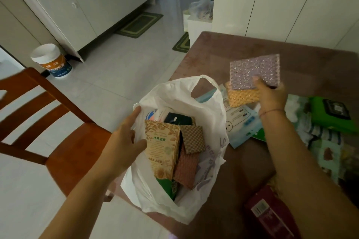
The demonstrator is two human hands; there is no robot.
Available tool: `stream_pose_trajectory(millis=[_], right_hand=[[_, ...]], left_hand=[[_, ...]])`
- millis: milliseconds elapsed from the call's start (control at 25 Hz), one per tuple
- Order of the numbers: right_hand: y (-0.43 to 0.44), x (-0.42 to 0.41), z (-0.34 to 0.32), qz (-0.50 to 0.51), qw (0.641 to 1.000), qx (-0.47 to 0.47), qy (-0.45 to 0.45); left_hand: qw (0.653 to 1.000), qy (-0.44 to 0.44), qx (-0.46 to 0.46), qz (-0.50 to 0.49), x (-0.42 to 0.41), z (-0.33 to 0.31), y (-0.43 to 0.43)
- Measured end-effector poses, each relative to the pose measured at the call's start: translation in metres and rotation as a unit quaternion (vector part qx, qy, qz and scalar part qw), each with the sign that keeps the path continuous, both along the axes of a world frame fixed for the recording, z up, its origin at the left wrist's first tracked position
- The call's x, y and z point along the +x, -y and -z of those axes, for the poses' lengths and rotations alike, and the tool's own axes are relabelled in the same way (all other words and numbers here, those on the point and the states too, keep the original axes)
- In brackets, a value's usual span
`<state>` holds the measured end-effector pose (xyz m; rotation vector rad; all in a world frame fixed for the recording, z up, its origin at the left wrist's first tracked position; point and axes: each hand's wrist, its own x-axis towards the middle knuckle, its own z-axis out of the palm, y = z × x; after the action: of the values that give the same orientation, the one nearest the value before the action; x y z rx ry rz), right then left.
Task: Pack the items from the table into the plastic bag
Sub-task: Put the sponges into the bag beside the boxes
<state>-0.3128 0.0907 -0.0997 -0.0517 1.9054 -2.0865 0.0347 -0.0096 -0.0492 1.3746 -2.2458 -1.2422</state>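
Note:
A white plastic bag (174, 95) stands open at the left edge of the brown table (252, 50). Inside it are a tan nut box (162, 147), a brown checkered sponge (193, 138), a reddish sponge (186, 168) and a dark packet (179, 120). My left hand (124, 141) holds the bag's left rim, fingers spread against it. My right hand (272, 95) is raised above the table to the right of the bag, gripping a purple sponge (254, 69) and an orange sponge (242, 97) together.
On the table right of the bag lie a pale blue packet (242, 122), a green wipes pack (330, 114), patterned packets (326, 153) and a dark red box (270, 213). A wooden chair (58, 137) stands left of the table. A bucket (52, 60) sits on the floor.

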Motion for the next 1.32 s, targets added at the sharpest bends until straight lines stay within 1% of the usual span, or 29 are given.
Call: stream_pose_trajectory(millis=[40, 80, 160, 200, 240, 320, 360, 400, 440, 520, 560, 600, 640, 680, 720, 760, 800, 840, 880, 920, 960, 1000, 1040, 1080, 1120, 1200, 1280, 1320], right_hand=[[-0.015, 0.014, -0.018, -0.035, 0.998, -0.050, -0.028], [-0.026, 0.033, -0.031, -0.102, 0.990, -0.089, -0.047], [-0.036, 0.077, -0.035, -0.275, 0.956, -0.098, -0.032], [-0.036, 0.101, -0.030, -0.353, 0.933, -0.068, -0.004], [-0.032, 0.125, -0.023, -0.406, 0.913, -0.020, 0.029], [-0.021, 0.169, -0.005, -0.437, 0.892, 0.102, 0.063], [-0.014, 0.186, 0.005, -0.447, 0.880, 0.151, 0.049], [-0.009, 0.203, 0.015, -0.462, 0.865, 0.196, 0.005], [-0.003, 0.220, 0.024, -0.480, 0.840, 0.245, -0.066], [0.001, 0.246, 0.036, -0.490, 0.766, 0.361, -0.205], [0.001, 0.252, 0.039, -0.484, 0.732, 0.413, -0.244], [0.000, 0.253, 0.041, -0.485, 0.705, 0.445, -0.266], [0.000, 0.249, 0.039, -0.501, 0.693, 0.446, -0.266], [-0.002, 0.239, 0.035, -0.521, 0.712, 0.407, -0.236], [-0.005, 0.226, 0.028, -0.529, 0.756, 0.337, -0.191], [-0.009, 0.209, 0.023, -0.497, 0.811, 0.260, -0.168], [-0.013, 0.185, 0.021, -0.417, 0.868, 0.205, -0.172], [-0.016, 0.157, 0.024, -0.310, 0.915, 0.180, -0.185], [-0.020, 0.127, 0.030, -0.205, 0.942, 0.186, -0.191], [-0.024, 0.098, 0.038, -0.135, 0.949, 0.217, -0.187], [-0.027, 0.072, 0.049, -0.115, 0.940, 0.269, -0.177], [-0.028, 0.049, 0.063, -0.138, 0.917, 0.335, -0.170], [-0.027, 0.030, 0.076, -0.180, 0.882, 0.401, -0.171], [-0.024, 0.015, 0.087, -0.220, 0.848, 0.447, -0.182], [-0.019, 0.003, 0.094, -0.250, 0.823, 0.472, -0.194], [-0.004, -0.018, 0.103, -0.279, 0.808, 0.478, -0.203], [0.011, -0.028, 0.111, -0.301, 0.794, 0.493, -0.192], [0.018, -0.030, 0.116, -0.313, 0.776, 0.514, -0.189]], left_hand=[[1.000, -0.005, 0.004, 0.004, 0.001, -0.001, -0.001], [1.000, -0.011, 0.006, 0.009, 0.001, -0.002, -0.002], [1.000, -0.022, 0.007, 0.019, 0.001, -0.004, -0.005], [0.999, -0.029, 0.006, 0.021, 0.001, -0.006, -0.005], [0.999, -0.037, 0.008, 0.021, 0.002, -0.008, -0.005], [0.998, -0.053, 0.019, 0.015, 0.008, -0.011, -0.005], [0.998, -0.056, 0.026, 0.007, 0.010, -0.012, -0.003], [0.998, -0.059, 0.029, 0.000, 0.011, -0.011, -0.002], [0.997, -0.065, 0.031, -0.005, 0.013, -0.012, -0.001], [0.996, -0.078, 0.030, -0.014, 0.016, -0.012, 0.002], [0.996, -0.083, 0.025, -0.018, 0.017, -0.012, 0.003], [0.996, -0.087, 0.020, -0.022, 0.017, -0.011, 0.005], [0.995, -0.089, 0.018, -0.027, 0.018, -0.011, 0.006], [0.995, -0.090, 0.015, -0.029, 0.018, -0.010, 0.007], [0.996, -0.088, 0.011, -0.028, 0.019, -0.010, 0.009], [0.996, -0.085, 0.007, -0.026, 0.019, -0.009, 0.010], [0.996, -0.084, 0.007, -0.024, 0.019, -0.009, 0.011], [0.996, -0.085, 0.009, -0.023, 0.018, -0.009, 0.011], [0.996, -0.086, 0.013, -0.021, 0.018, -0.008, 0.011], [0.996, -0.085, 0.018, -0.018, 0.017, -0.008, 0.011], [0.996, -0.084, 0.023, -0.012, 0.015, -0.007, 0.010], [0.996, -0.084, 0.029, -0.005, 0.014, -0.006, 0.009], [0.996, -0.083, 0.036, 0.001, 0.012, -0.005, 0.008], [0.996, -0.079, 0.040, 0.006, 0.011, -0.004, 0.007], [0.997, -0.072, 0.040, 0.009, 0.010, -0.002, 0.006], [0.998, -0.056, 0.032, 0.013, 0.010, -0.001, 0.004], [0.998, -0.048, 0.027, 0.013, 0.008, -0.001, 0.002], [0.999, -0.044, 0.025, 0.013, 0.007, -0.002, 0.001]])
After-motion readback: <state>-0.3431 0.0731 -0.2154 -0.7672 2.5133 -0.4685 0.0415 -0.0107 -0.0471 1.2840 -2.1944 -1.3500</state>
